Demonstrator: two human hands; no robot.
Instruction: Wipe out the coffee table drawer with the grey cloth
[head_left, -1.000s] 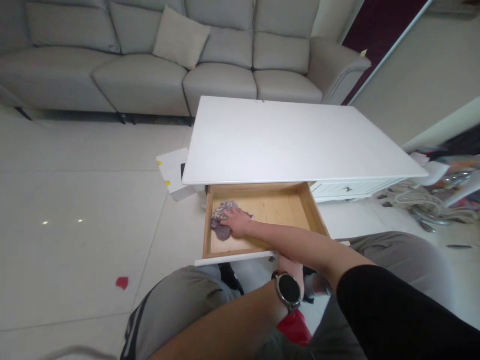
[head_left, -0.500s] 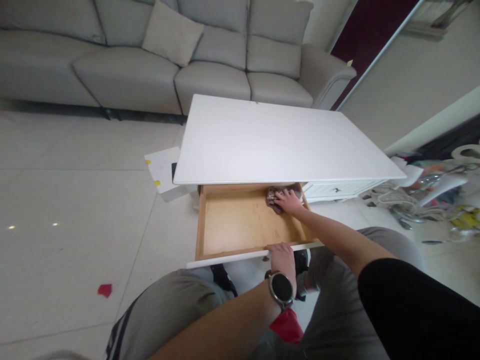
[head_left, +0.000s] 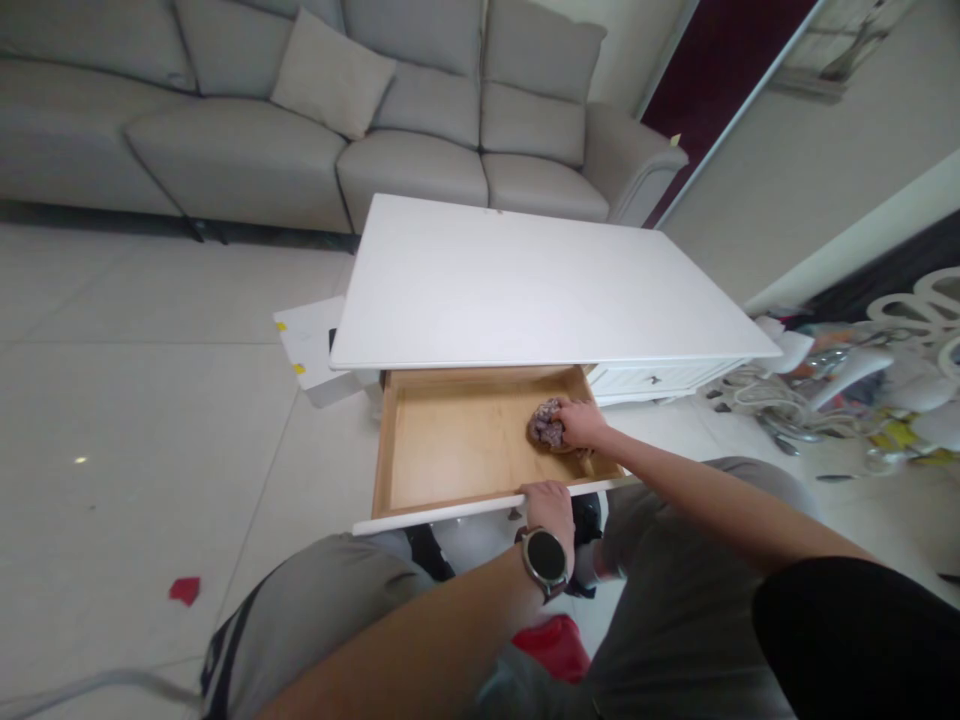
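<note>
A pulled-out wooden drawer (head_left: 450,450) hangs under the white coffee table (head_left: 525,285). My right hand (head_left: 581,424) is closed on a crumpled purplish cloth (head_left: 545,426) and presses it on the drawer's floor near the right wall. My left hand (head_left: 550,505), with a black watch on the wrist, grips the white front edge of the drawer. My knees in grey trousers are below the drawer.
A grey sofa (head_left: 300,120) with a cushion stands behind the table. A white box (head_left: 307,345) lies on the tiled floor at the table's left end. Cables and clutter (head_left: 825,380) lie to the right. A red scrap (head_left: 184,589) is on the floor at left.
My right hand swept the cloth from the drawer's left side to the back right corner, then drew it forward along the right wall. My left hand rose to the drawer's front edge.
</note>
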